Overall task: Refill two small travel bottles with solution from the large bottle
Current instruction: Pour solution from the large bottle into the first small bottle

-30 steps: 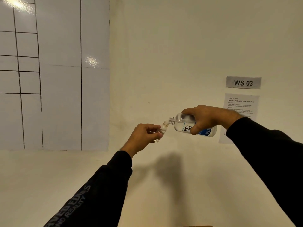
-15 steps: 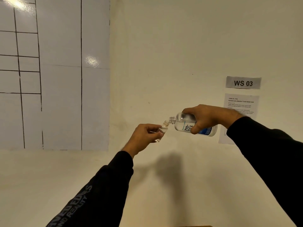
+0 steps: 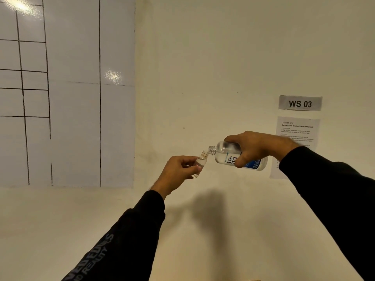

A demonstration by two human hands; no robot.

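My right hand grips the large clear bottle, which has a white and blue label and no cap. It lies almost on its side, its open neck pointing left. My left hand holds a small clear travel bottle, tilted with its uncapped mouth right at the large bottle's neck. Both bottles are raised in the air in front of the cream wall. A second travel bottle is not in view.
A glossy white board with black grid lines covers the wall at left. A "WS 03" sign and a printed task sheet hang on the wall at right, behind my right hand.
Both hands and both bottles have stayed almost still, with the large bottle's neck held at the small bottle's mouth.
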